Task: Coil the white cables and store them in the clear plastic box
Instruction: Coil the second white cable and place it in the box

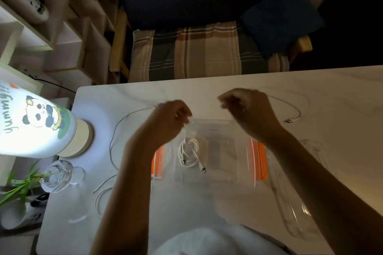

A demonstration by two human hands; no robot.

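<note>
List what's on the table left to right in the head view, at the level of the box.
Panda lamp → glass vase → loose white cable → left orange latch → coiled white cable inside the clear plastic box → right orange latch → clear lid.

The clear plastic box (209, 151) is sitting on the table (331, 93) directly before the person, with a coiled cable (190, 155) lying inside toward its left. A lid (300, 192) is resting just right of the box. A loose cable (116, 134) is trailing left of it, another cable (294, 112) lying behind and right (its plug end nearest the box). A lamp (35, 122) and a glass vase (60, 176) are standing at the table's left edge.
</note>
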